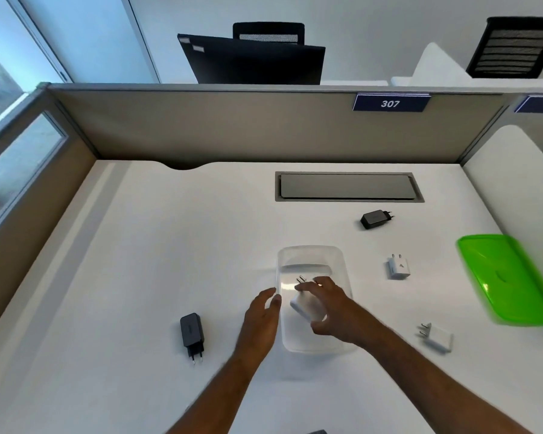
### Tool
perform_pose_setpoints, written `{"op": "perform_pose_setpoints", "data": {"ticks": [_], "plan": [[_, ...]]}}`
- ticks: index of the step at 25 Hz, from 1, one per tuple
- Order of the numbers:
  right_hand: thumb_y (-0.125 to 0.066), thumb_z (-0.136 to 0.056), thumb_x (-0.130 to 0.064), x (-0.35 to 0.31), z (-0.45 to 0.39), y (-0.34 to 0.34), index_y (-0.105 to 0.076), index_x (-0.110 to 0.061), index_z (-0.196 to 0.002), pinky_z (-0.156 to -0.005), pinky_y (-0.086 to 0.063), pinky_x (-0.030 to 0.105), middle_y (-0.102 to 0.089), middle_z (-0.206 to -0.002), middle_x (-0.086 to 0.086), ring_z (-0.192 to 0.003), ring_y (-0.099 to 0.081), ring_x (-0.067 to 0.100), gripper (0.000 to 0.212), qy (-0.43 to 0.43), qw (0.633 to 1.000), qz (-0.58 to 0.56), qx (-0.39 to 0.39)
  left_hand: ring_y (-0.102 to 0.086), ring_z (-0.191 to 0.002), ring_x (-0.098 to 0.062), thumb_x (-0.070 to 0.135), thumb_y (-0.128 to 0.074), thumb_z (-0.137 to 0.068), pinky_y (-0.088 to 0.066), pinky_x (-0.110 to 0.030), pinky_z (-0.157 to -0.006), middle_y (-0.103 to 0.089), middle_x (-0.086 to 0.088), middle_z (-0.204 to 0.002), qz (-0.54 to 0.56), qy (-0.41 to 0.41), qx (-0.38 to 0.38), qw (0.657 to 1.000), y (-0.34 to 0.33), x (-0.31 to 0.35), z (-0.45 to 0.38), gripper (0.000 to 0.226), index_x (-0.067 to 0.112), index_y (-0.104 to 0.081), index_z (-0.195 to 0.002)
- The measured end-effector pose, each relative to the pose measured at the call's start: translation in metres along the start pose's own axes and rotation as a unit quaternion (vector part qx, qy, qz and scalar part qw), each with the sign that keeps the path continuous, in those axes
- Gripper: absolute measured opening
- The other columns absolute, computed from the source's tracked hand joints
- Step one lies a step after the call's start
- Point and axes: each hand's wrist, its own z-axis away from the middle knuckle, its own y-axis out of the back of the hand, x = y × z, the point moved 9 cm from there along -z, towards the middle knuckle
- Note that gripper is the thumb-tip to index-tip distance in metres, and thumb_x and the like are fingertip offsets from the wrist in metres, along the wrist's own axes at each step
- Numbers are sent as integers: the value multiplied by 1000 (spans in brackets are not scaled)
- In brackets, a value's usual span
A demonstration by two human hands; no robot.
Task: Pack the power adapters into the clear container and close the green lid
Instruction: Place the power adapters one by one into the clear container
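The clear container (311, 255) stands open in the middle of the white desk. My right hand (329, 308) holds a white power adapter (304, 305) over the container, prongs pointing away from me. My left hand (262, 317) rests against the container's left wall, fingers apart. A black adapter (192, 335) lies left of the container, another black adapter (375, 218) at the back right. Two more white adapters lie to the right, one upright (398, 267) and one on its side (436, 338). The green lid (508, 277) lies at the desk's right edge.
A grey cable hatch (347, 186) is set into the desk behind the container. Beige partition walls (232, 126) close the desk at the back and left, with a plate marked 307. A white divider (521, 183) stands at the right.
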Motion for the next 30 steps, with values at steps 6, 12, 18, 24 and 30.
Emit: {"op": "perform_pose_setpoints", "data": {"ticks": [6,12,18,24,30], "plan": [[-73,-70,-4,7,-5,-33,-46,-36,-141,-96,-46,32,-37,-139,-4,-127,-43,17,84,20,988,97,-119,-68,-112,-14,49,-58,-95,-62,-42,-92,-67,11,-129,24,-6,24,999,6,0,8,33,38,-62,-126],[-73,-72,2,7,-10,-58,-33,-34,-147,-100,-47,42,-40,-145,0,-130,-43,25,92,47,973,142,-176,-66,-115,-21,34,-60,-100,-63,-31,-82,-63,1,-137,2,-8,16,1000,5,7,11,33,27,-58,-133],[-77,-77,-1,11,-13,-62,-17,-29,-156,-111,-37,36,-31,-159,-2,-142,-36,24,103,34,970,143,-191,-64,-116,-21,31,-58,-102,-64,-32,-81,-61,-1,-139,-1,-8,20,1000,6,10,11,34,23,-58,-134],[-70,-82,2,18,-17,-62,-36,-22,-150,-110,-33,28,-42,-153,-3,-139,-40,19,80,37,975,132,-174,-64,-117,-22,31,-59,-101,-64,-39,-86,-62,-1,-138,-4,-11,21,1000,7,9,9,34,21,-59,-134],[-66,-89,-10,17,-15,-62,-31,-27,-152,-113,-35,35,-38,-156,-3,-140,-39,21,74,42,980,117,-154,-64,-119,-23,33,-58,-101,-63,-36,-87,-59,-1,-142,3,-17,4,1000,5,5,7,36,23,-55,-136]]}}
